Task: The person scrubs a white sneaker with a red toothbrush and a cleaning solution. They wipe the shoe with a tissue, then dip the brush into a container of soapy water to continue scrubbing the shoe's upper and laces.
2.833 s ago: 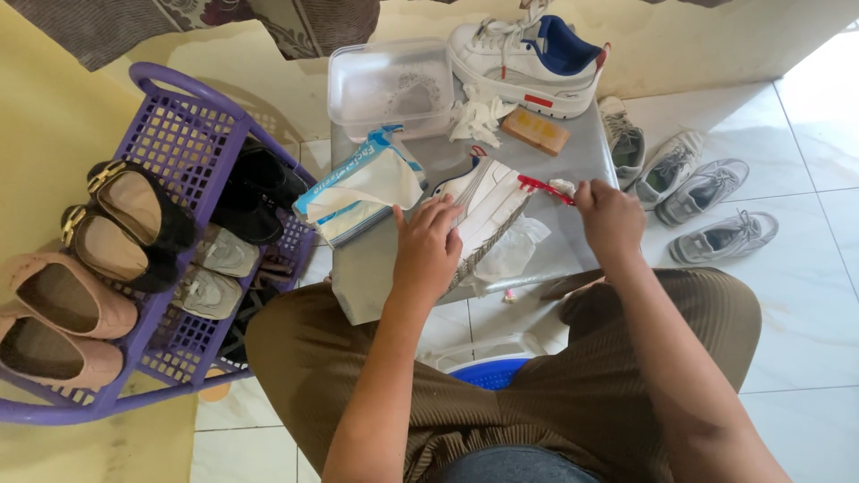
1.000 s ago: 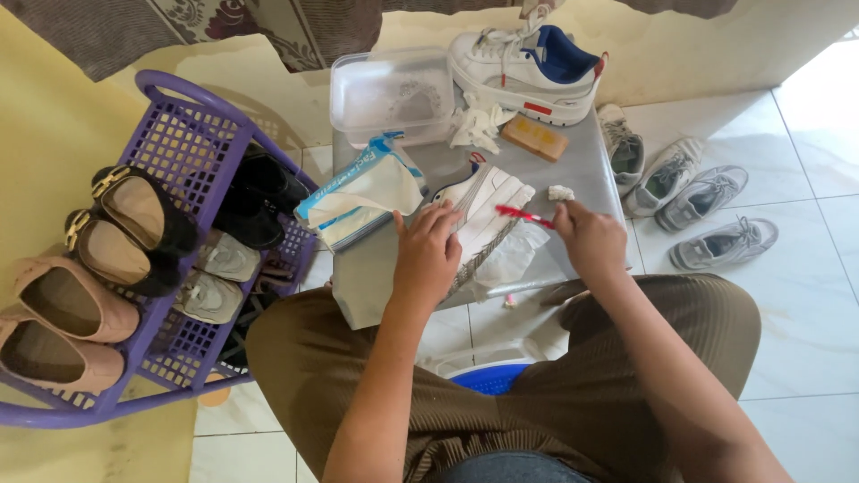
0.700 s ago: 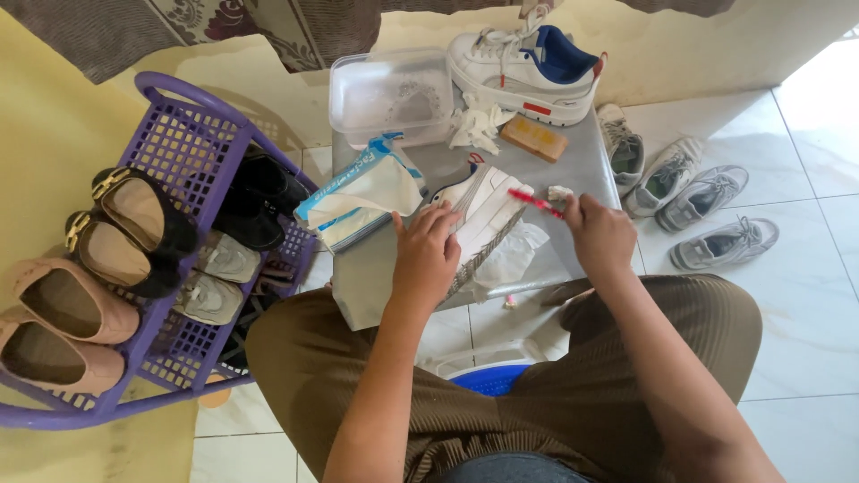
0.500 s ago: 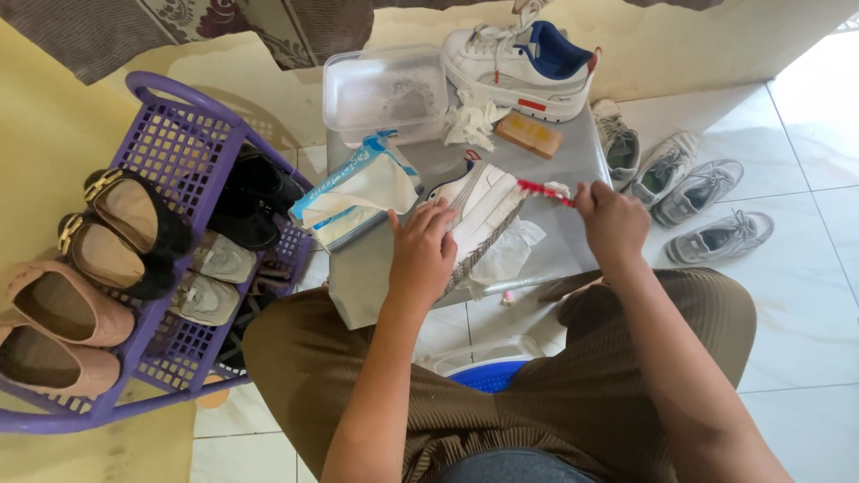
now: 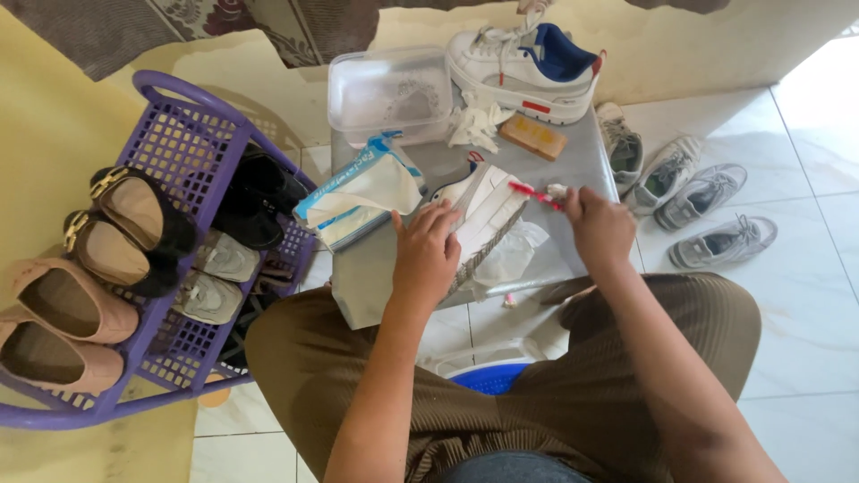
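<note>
Scrubbing step, I judge: the left hand (image 5: 428, 255) clamps the white sneaker (image 5: 483, 210) at frame centre on the surface (image 5: 376, 277); the right hand (image 5: 598, 228) grips the red toothbrush (image 5: 535, 194) on it. Next calls for short strokes along the sole.

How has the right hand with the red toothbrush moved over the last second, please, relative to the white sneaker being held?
Yes. The right hand has drawn the red toothbrush up along the white sneaker, away from the person and toward the brown block on the low table.
</note>
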